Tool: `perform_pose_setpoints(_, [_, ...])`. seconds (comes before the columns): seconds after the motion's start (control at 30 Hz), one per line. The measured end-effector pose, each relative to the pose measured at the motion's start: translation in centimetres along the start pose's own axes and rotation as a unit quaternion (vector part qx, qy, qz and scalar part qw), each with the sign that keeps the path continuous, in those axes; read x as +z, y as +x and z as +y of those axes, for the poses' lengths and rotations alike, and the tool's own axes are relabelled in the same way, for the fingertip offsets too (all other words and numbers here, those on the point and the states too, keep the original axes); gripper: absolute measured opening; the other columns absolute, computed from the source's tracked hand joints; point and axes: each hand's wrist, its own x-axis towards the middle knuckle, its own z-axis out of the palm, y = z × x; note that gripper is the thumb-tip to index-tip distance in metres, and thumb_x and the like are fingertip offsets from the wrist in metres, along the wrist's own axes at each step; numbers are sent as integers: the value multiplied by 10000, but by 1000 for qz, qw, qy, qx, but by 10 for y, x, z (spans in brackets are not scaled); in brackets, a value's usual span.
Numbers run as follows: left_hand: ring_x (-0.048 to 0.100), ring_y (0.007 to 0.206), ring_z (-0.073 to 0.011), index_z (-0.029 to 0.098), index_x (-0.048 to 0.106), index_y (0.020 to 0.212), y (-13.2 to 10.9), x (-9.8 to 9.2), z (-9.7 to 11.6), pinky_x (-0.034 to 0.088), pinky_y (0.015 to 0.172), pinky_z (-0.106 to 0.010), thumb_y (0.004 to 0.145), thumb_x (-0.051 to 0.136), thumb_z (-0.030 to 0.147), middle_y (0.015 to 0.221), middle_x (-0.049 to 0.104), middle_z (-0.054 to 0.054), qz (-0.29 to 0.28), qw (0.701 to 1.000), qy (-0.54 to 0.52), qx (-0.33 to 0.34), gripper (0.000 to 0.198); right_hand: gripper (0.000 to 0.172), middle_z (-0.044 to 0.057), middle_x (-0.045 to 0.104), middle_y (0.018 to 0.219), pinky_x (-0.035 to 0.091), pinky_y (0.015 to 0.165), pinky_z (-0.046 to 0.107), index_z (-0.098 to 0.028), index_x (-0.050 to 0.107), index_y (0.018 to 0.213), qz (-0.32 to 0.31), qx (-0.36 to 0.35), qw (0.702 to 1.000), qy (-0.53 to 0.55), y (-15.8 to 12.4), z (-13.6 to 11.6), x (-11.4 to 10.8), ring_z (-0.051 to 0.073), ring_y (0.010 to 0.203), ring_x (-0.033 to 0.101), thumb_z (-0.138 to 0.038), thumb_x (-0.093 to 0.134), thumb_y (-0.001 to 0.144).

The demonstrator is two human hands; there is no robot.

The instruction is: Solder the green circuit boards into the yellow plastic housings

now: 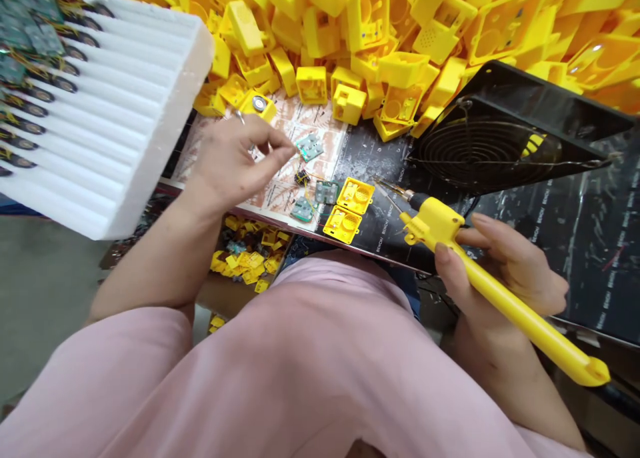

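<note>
My left hand (235, 161) has thumb and forefinger pinched together at the edge of a small green circuit board (310, 147). Whether they grip the board or a thin wire on it, I cannot make out. In my right hand (500, 265) is a yellow soldering gun (480, 278), its metal tip and a thin feed tube pointing left above the bench. Just below the first board lie a dark wired part (302, 177) and two more circuit boards (327, 192) (303, 209). Beside them two open yellow cases (356, 195) (343, 224) sit against each other.
Yellow plastic cases (370, 18) are heaped along the back. A black fan (480, 138) stands on the right of the dark bench (400, 245). At left, a ribbed white foam tray (145, 98) carries wired boards and speakers. Small yellow parts (250, 261) fill a box below the bench edge.
</note>
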Motion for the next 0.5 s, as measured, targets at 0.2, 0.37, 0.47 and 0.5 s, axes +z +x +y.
perform_pose_setpoints(0.2, [684, 1177, -378, 258, 854, 1126, -26, 44, -2, 494, 1054, -614, 1044, 562, 451, 1179, 819, -123, -5, 993, 121, 4, 360, 642, -18, 841, 1122, 685, 640, 374, -421, 669, 1466, 31, -60, 997, -44, 7, -5, 9, 244, 781, 812, -239, 871, 885])
perform_pose_setpoints(0.37, [694, 1194, -270, 309, 842, 1087, -12, 68, 17, 483, 1122, -509, 1052, 568, 343, 1153, 835, -44, -19, 999, 14, 22, 278, 525, 4, 842, 1070, 631, 551, 326, -348, 722, 1397, 52, -72, 995, -52, 5, -2, 9, 215, 731, 793, -264, 854, 896])
perform_pose_setpoints(0.47, [728, 1091, -240, 275, 854, 1094, -1, 71, 14, 501, 1113, -468, 1019, 564, 318, 1022, 840, -34, -59, 996, -43, 55, 303, 465, 12, 838, 1027, 650, 615, 332, -311, 750, 1345, 59, -51, 996, -38, 2, 1, 4, 217, 742, 793, -339, 869, 897])
perform_pose_setpoints(0.5, [736, 1048, -233, 264, 859, 1093, 2, 71, 12, 516, 1089, -454, 1007, 566, 320, 1002, 838, -37, -73, 994, -55, 62, 310, 471, 16, 836, 1028, 659, 650, 343, -313, 742, 1356, 52, -36, 998, -28, 3, 1, 3, 227, 767, 799, -396, 864, 909])
